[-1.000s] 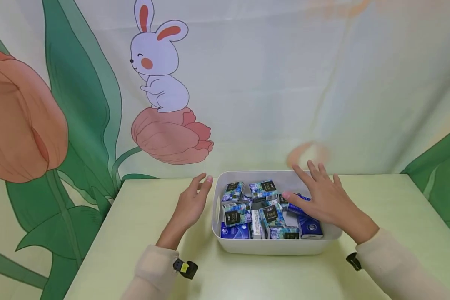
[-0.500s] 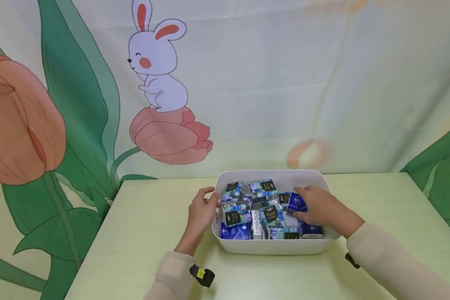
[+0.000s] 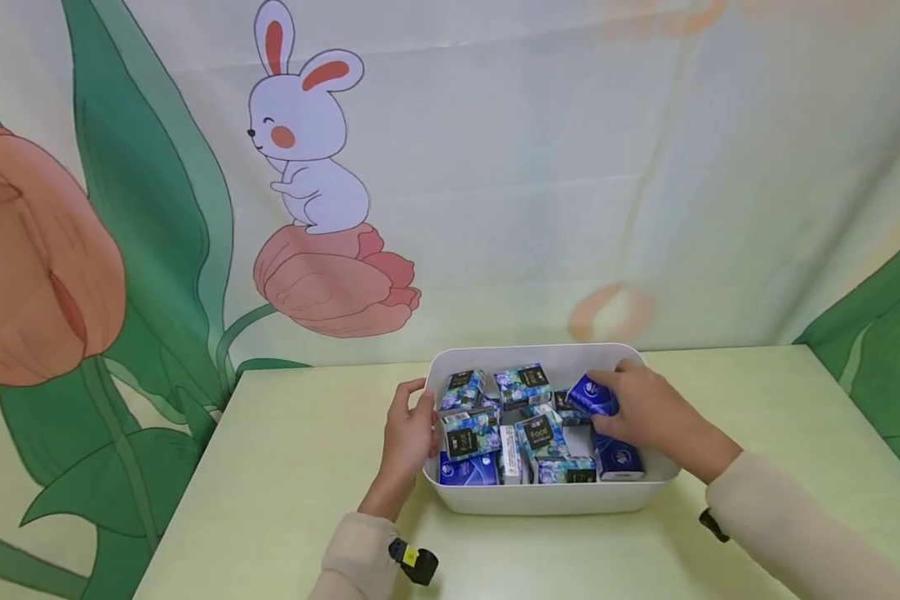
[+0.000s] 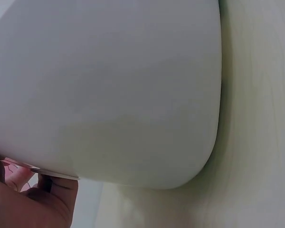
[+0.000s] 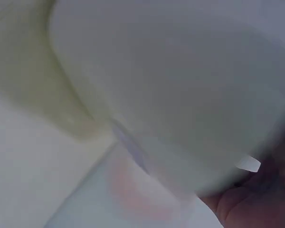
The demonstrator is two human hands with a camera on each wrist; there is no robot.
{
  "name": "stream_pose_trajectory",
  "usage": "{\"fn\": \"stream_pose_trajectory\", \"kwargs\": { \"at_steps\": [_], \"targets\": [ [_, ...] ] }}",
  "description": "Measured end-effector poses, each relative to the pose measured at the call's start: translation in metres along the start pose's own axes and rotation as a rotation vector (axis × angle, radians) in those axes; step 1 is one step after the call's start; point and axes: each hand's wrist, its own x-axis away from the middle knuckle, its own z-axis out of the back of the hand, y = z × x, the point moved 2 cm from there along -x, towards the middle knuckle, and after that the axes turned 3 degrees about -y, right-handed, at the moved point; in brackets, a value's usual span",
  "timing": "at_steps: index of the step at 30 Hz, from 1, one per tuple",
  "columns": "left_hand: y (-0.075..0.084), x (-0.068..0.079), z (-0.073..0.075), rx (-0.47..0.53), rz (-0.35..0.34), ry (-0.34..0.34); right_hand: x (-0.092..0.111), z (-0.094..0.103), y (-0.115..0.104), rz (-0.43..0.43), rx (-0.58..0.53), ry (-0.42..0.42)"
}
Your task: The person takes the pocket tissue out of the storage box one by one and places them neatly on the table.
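A white plastic bin on the table holds several small tissue packs. Some are floral, such as the floral pack, and others are plain dark blue. My right hand reaches over the bin's right side and pinches a blue tissue pack between thumb and fingers, tilted up. Just below it lies another blue pack. At the left rim, my left hand grips the bin's edge. In the left wrist view, its fingers meet the rim. The right wrist view is blurred and shows mostly bin wall.
The bin stands on a pale yellow-green table, near its back edge. Behind hangs a cloth backdrop printed with a rabbit and tulips. A black strap device sits at the left wrist.
My right hand came down into the bin and took hold of the blue tissue pack, which now tilts upward. My left hand moved right to the bin's left rim.
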Motion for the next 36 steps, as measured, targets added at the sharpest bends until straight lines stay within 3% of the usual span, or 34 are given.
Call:
{"fn": "stream_pose_trajectory", "kwargs": {
  "at_steps": [5, 9, 15, 22, 26, 31, 36],
  "targets": [
    [-0.001, 0.005, 0.003, -0.003, -0.001, 0.018, 0.014, 0.050, 0.018, -0.106, -0.124, 0.181],
    [-0.001, 0.007, 0.006, -0.012, 0.004, 0.041, 0.019, 0.061, 0.052, -0.236, -0.194, 0.187],
    [0.001, 0.007, 0.005, -0.032, -0.010, 0.065, 0.022, 0.029, 0.100, -0.342, -0.235, 0.083],
    [0.000, 0.006, -0.003, -0.012, -0.032, 0.059, 0.025, -0.020, 0.133, -0.480, -0.195, -0.023],
    [-0.001, 0.005, -0.007, -0.005, -0.032, 0.050, 0.030, -0.034, 0.141, -0.532, -0.200, -0.035],
    [-0.001, 0.005, -0.006, 0.002, -0.045, 0.058, 0.031, -0.046, 0.142, -0.534, -0.223, -0.031],
    [0.001, 0.004, -0.002, 0.002, -0.047, 0.064, 0.026, -0.041, 0.131, -0.491, -0.173, 0.000]
  ]
}}
